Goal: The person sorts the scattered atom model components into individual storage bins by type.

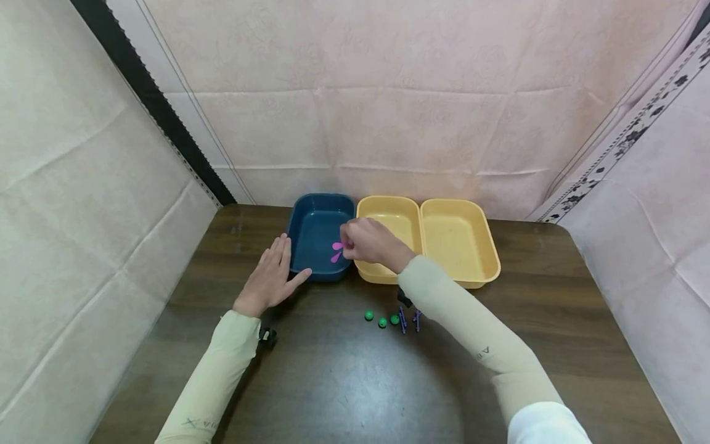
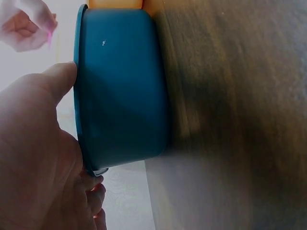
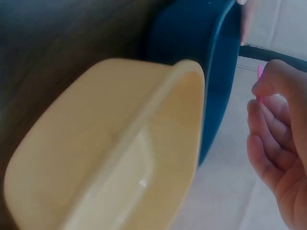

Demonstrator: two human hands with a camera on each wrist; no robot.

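Note:
Between thumb and forefinger, my right hand (image 1: 368,239) pinches a small pink piece (image 1: 336,257) with petal-shaped ends, held over the right side of the blue bin (image 1: 320,276). Only a thin edge of that pink piece (image 3: 260,72) shows at the fingertips in the right wrist view. My left hand (image 1: 270,277) rests at the blue bin's left side, fingers straight and thumb spread to the near rim. In the left wrist view the thumb (image 2: 62,79) touches the rim.
Two yellow bins (image 1: 423,237) stand side by side, right of the blue one. Three green beads (image 1: 382,322) and two small purple pieces (image 1: 402,320) lie on the wooden table (image 1: 333,376) in front. Pale cloth walls (image 1: 355,129) enclose the back and sides.

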